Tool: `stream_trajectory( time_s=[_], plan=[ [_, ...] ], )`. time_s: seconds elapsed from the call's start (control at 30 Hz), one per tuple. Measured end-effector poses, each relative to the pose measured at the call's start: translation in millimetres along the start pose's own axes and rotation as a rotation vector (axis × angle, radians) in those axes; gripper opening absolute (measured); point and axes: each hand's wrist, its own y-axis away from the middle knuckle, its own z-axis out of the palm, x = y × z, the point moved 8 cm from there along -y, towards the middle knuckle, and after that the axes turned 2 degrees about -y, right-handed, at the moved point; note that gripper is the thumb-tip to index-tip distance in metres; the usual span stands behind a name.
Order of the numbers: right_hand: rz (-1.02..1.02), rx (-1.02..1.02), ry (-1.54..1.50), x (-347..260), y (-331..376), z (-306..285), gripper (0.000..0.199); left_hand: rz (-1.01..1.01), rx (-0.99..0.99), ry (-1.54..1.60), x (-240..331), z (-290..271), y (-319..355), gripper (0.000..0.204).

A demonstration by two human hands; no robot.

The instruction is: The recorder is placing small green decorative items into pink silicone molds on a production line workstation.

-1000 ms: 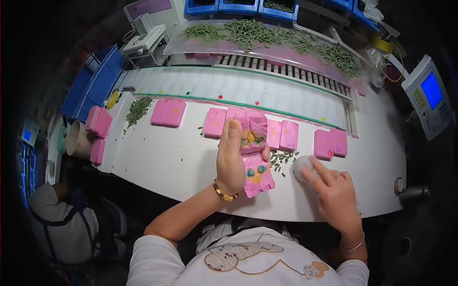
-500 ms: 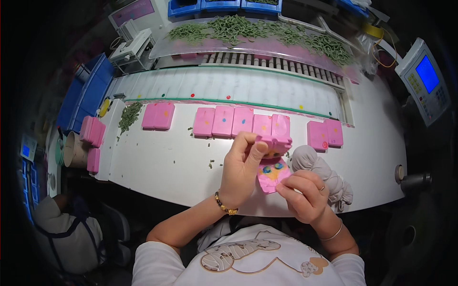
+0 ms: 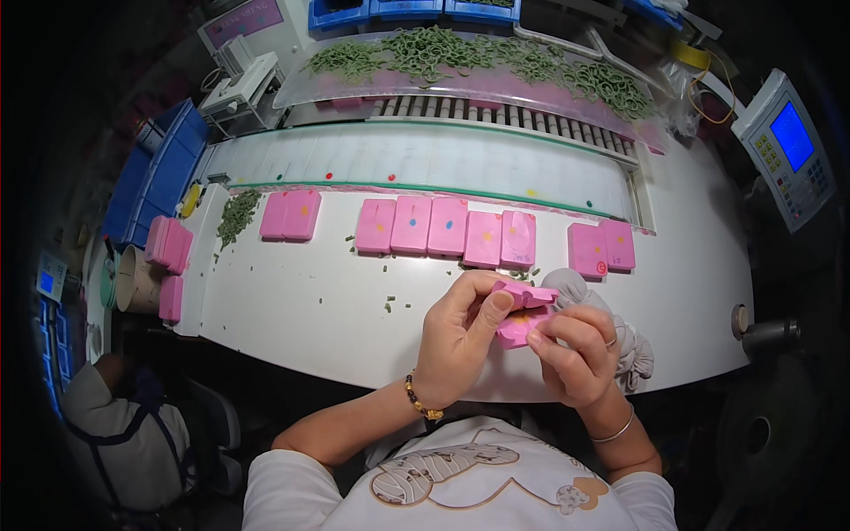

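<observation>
My left hand (image 3: pixel 460 336) and my right hand (image 3: pixel 575 354) together hold a small pink hinged case (image 3: pixel 522 310) just above the near edge of the white table (image 3: pixel 292 301). The case is partly folded, its lid resting under my left thumb. My right fingers pinch its lower half. A grey cloth (image 3: pixel 620 341) lies under and behind my right hand. A row of several closed pink cases (image 3: pixel 447 228) with coloured dots lies on the table just beyond my hands.
Two more pink cases (image 3: pixel 602 248) lie to the right, another one (image 3: pixel 290 215) to the left beside a small pile of green pieces (image 3: pixel 235 217). Green rubber rings (image 3: pixel 469 53) heap on a tray at the back. A blue-screen device (image 3: pixel 788 146) stands right. Another person (image 3: pixel 115 434) sits at lower left.
I lifted the open case off the table toward me. My right hand left the cloth and joined my left on the case, which is now being folded.
</observation>
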Motion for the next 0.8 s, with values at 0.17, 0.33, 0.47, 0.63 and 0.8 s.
stream_trajectory(
  time_s=[0.17,0.33,0.47,0.63,0.8],
  plan=[
    [0.117,0.009,-0.089,12,-4,0,0.03,0.068,-0.101,-0.086,7,5,3,0.026],
    [0.578,0.048,-0.422,37,-1,5,0.035,0.197,-0.026,-0.096,20,8,9,0.028],
    [1.012,0.007,-0.948,67,19,28,0.04,0.162,-0.055,-0.16,19,5,8,0.032],
    [1.052,-0.079,-1.296,67,23,42,0.04,0.083,-0.146,-0.11,12,4,7,0.036],
    [1.125,0.04,-1.181,69,22,44,0.038,0.022,0.074,-0.038,10,-22,-10,0.031]
  ],
)
